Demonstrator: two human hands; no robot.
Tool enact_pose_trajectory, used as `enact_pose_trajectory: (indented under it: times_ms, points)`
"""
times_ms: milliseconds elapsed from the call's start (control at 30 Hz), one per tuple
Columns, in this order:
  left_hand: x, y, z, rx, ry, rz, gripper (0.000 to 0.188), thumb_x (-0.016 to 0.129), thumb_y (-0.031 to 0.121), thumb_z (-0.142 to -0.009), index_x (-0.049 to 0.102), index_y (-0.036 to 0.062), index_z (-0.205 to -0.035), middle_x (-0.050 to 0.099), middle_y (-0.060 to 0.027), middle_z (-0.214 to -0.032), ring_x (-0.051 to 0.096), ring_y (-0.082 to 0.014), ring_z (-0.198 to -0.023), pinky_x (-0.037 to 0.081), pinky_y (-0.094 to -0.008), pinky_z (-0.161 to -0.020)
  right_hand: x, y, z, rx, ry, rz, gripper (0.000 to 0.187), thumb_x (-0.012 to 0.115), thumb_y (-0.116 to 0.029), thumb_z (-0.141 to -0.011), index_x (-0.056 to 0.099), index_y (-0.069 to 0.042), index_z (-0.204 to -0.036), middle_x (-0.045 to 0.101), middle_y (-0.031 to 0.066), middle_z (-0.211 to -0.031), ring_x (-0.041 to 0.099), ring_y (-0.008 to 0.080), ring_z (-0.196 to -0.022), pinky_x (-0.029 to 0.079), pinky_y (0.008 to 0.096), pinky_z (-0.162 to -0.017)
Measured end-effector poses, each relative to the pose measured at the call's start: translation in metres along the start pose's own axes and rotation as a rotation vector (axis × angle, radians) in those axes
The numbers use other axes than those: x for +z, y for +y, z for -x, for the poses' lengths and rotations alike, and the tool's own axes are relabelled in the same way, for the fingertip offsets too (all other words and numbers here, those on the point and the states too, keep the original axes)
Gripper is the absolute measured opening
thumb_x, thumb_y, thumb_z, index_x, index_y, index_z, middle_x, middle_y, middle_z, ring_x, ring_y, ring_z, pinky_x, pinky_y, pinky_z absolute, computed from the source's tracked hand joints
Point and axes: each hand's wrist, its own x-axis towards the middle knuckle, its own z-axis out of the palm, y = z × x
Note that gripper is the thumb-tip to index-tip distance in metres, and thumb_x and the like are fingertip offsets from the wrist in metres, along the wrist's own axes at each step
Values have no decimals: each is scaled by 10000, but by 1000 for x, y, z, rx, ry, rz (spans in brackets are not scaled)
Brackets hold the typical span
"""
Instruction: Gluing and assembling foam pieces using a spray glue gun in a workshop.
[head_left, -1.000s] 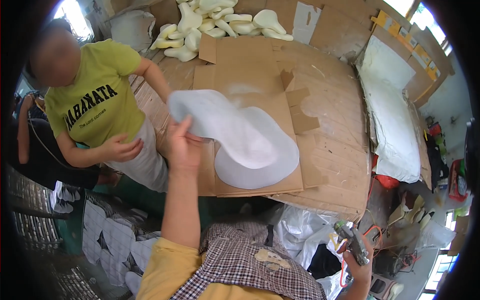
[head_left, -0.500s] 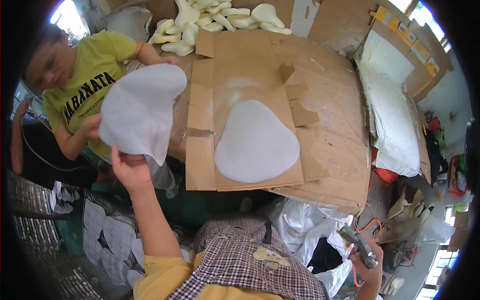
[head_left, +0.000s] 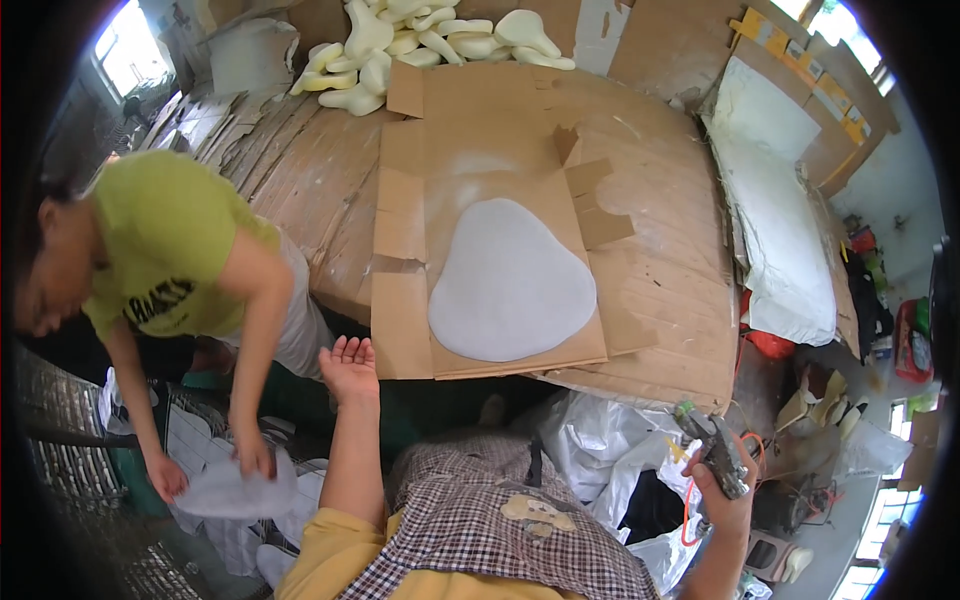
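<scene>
Gripping a gun-shaped metal tool [head_left: 715, 455] at the lower right of the frame, the right hand [head_left: 728, 497] has its fingers wrapped around the body, its greenish end pointing up and left. An orange hose [head_left: 686, 520] hangs just beside that wrist. Left of the frame's middle, the left hand [head_left: 350, 370] lies palm up, unclosed, fingers loosely bent, just beside the near-left corner of a flattened cardboard sheet [head_left: 402, 325]. On that sheet, at the centre of the frame, a pale grey rounded pad [head_left: 512, 285] lies flat, its narrower end toward the top. Over at the left, a co-worker in a yellow-green shirt [head_left: 185, 225] bends down, both hands on another pale piece [head_left: 240, 490] at the lower left, above a group of similar pale shapes. Cream-coloured moulded pieces [head_left: 440, 42] sit heaped at the top, and crumpled silvery sheeting [head_left: 597, 445] bunches below the table [head_left: 675, 290].
</scene>
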Motion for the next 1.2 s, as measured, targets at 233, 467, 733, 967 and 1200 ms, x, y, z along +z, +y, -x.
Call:
enact_pose_trajectory:
  times_ms: [233, 467, 733, 967, 1200]
  points:
    - [0, -14, -6, 11, -85, -179, 186, 557, 240, -875, 561, 65, -937, 587, -45, -776, 588, -195, -689, 496, -303, -632, -28, -5, 33, 92, -28, 198, 466, 734, -112, -722, 573, 40, -1132, 629, 36, -800, 578, 86, -722, 464, 232, -682]
    - [4, -52, -5, 41, -225, -637, 130, 539, 139, -881, 563, 55, -977, 574, -38, -769, 569, -163, -581, 473, -267, -513, 1, 3, 7, 62, -313, 68, 455, 697, 4, -708, 571, 26, -1145, 642, 41, -805, 592, 94, -742, 476, 248, -696]
    - [-4, -110, -27, 87, -347, -1082, 135, 546, 98, -825, 570, 25, -937, 570, -45, -728, 576, -136, -637, 472, -281, -546, 22, -12, -37, -11, -13, -86, 454, 696, -104, -769, 537, 53, -1164, 597, 52, -802, 589, 136, -710, 491, 274, -669]
    - [29, -118, -18, 423, -386, -1823, 231, 548, 79, -782, 586, 35, -1005, 626, -173, -919, 596, -359, -880, 479, -418, -785, 15, -24, -50, -91, -124, -14, 492, 722, -140, -749, 541, 49, -1166, 595, 43, -786, 582, 130, -709, 470, 262, -664]
    - [37, -125, -23, 499, -296, -1924, 298, 560, 102, -800, 553, 76, -1097, 595, -184, -1060, 569, -384, -1003, 466, -458, -845, -27, -6, -39, -14, -328, 337, 418, 714, -57, -708, 592, 25, -1099, 621, 30, -813, 566, 91, -716, 453, 244, -662]
